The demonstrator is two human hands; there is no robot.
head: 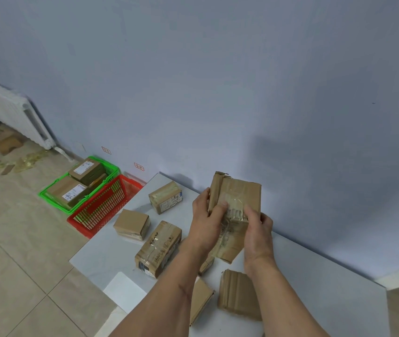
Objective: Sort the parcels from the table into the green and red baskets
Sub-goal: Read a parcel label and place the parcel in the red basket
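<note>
Both hands grip one taped cardboard parcel (238, 198) above table: left hand (205, 222) on its left edge, right hand (258, 232) lower right.

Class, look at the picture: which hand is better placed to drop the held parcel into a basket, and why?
Left. Both baskets, green and red, sit on the floor left of the table, and the left hand already grips the parcel.

I am holding a taped brown parcel (236, 205) upright above the counter (111, 254), others lying beside the green basket (52, 198) and red basket (82, 221).
</note>
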